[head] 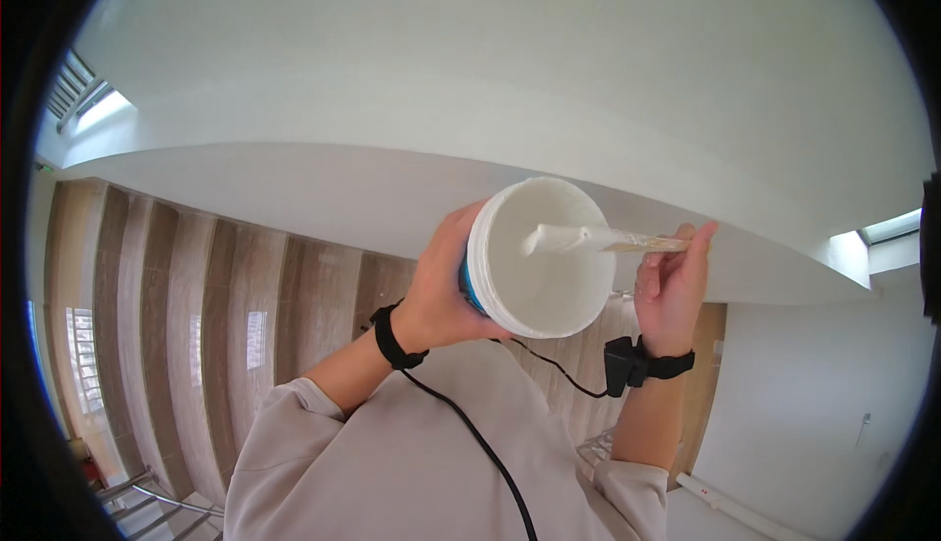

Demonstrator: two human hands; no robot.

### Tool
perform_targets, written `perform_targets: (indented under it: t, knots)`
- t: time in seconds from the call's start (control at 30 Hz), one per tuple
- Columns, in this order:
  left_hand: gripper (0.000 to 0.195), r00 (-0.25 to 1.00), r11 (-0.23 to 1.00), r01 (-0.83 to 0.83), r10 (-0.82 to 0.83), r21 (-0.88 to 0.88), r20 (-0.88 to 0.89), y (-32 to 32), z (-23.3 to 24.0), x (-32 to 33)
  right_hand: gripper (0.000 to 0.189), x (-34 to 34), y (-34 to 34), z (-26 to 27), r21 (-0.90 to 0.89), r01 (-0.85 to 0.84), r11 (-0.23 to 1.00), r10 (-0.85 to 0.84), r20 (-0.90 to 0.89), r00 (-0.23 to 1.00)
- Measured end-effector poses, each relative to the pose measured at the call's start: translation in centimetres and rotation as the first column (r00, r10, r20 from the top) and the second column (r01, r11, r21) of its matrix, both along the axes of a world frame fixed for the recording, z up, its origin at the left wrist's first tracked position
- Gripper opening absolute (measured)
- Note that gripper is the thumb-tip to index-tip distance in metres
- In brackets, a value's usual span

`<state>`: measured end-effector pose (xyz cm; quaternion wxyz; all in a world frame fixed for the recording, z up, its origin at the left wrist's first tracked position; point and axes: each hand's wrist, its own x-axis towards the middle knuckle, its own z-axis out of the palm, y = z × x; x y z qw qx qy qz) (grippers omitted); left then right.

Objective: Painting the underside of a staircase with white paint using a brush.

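Note:
My left hand (pixel 441 284) grips a white plastic bucket (pixel 480 265) from its left side, the thumb low along the outer wall. White paint coats the bucket's inside, and a bit of blue shows on the outer wall beside my palm. How deep the paint lies cannot be made out. Between the fingers of my right hand (pixel 673 284) is the handle of a paintbrush (pixel 581 238). It lies nearly level over the bucket's mouth, its paint-covered bristles pointing left. White paint also smears part of the handle.
A pale wall (pixel 470 63) with a greyer lower band (pixel 294 192) stands before me. Brown tiled stairs (pixel 220 298) run along the left, with a metal railing (pixel 165 508) at lower left. A black cable (pixel 478 431) crosses my shirt. A white pipe (pixel 742 511) is at lower right.

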<state>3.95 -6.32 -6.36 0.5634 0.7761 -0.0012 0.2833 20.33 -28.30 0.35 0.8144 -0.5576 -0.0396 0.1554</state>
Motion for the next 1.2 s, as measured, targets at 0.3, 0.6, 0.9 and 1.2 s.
perform_targets:
  t: [0.3, 0.6, 0.9, 1.2]
  knots:
    - [0.123, 0.999, 0.995, -0.002, 0.007, -0.104, 0.054, 0.0, 0.2, 1.0, 0.047, -0.4, 0.9, -0.3, 0.201, -0.107, 0.974, 0.147, -0.198, 0.969]
    - [0.116, 0.998, 0.977, 0.019, -0.005, -0.212, 0.065, -0.1, 1.6, 2.3, 0.031, 1.8, -0.4, 0.9, 0.336, 0.120, 0.934, -0.017, -0.294, 0.956]
    - [0.120, 1.000, 0.979, -0.019, 0.021, -0.204, 0.009, 0.1, 2.9, 2.6, 0.042, 5.5, -0.3, 2.6, 0.389, 0.106, 0.915, -0.015, -0.229, 0.973]
    - [0.125, 1.000, 0.988, -0.023, 0.026, -0.155, 0.016, 2.3, 1.6, -0.2, 0.041, 4.9, 1.0, 3.4, 0.187, 0.209, 0.960, -0.198, -0.077, 0.977]
